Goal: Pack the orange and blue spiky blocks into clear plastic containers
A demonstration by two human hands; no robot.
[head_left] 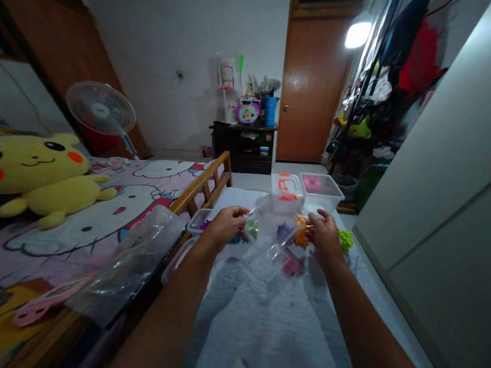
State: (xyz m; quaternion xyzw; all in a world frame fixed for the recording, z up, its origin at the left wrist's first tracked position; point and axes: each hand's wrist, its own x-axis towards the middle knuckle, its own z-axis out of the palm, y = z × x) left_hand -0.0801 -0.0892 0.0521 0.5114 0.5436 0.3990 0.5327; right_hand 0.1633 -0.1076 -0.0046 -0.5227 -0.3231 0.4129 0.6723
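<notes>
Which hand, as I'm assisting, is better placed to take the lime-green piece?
Right: the right hand is right beside the lime-green piece; the left hand is farther away, across the clear plastic bag.

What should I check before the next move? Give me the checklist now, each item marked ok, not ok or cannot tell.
1. Left hand pinching the clear bag: ok.
2. Right hand pinching the same bag: ok.
3. Bag's mouth open or sealed: cannot tell.
4. Orange pieces by the right hand, inside the bag or outside it: cannot tell.
5. Green clump lying on the rug past the right hand, outside the bag: not ok.
6. Small clear box by the left hand, with purple pieces inside: ok.
</notes>
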